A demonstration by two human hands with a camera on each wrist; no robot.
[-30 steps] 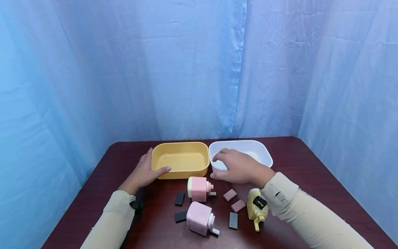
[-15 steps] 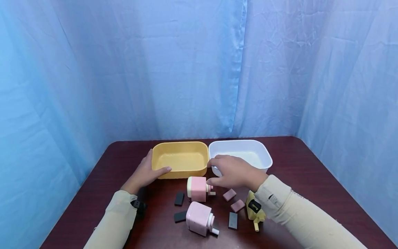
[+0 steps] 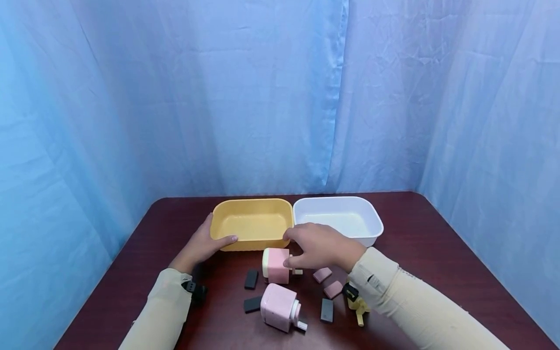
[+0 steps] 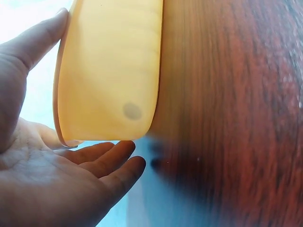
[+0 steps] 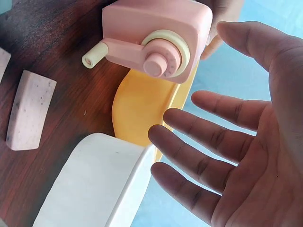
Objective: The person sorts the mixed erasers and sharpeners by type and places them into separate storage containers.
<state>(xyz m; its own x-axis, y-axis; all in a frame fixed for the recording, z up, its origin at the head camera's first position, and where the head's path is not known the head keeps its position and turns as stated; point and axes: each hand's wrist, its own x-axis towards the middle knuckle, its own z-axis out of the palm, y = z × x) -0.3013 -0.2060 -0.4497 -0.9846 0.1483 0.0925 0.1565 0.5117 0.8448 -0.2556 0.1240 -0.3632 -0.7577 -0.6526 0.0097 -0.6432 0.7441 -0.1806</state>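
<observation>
My left hand point(image 3: 201, 245) rests at the left end of a yellow plastic bin point(image 3: 253, 245). Its thumb lies by the front rim, and the loosely extended fingers point(image 4: 116, 161) reach along the end wall in the left wrist view. Palm toward it and fingers spread, my right hand point(image 3: 323, 248) hovers at the right of a pink hand-crank pencil sharpener point(image 3: 272, 272). That thumb overlaps the sharpener's crank side in the head view. The right wrist view shows nothing held between the fingers point(image 5: 189, 151).
A white bin point(image 3: 369, 238) stands against the yellow one. Nearer lie a pale pink crank sharpener point(image 3: 279, 306), two pink erasers point(image 3: 333, 289), and several dark blocks point(image 3: 326, 310). My right sleeve partly hides a yellow sharpener point(image 3: 358, 306).
My right hand has moved left and nearer, from over the white bin to the pink sharpener. The left hand stays at the yellow bin, which has shifted very slightly left.
</observation>
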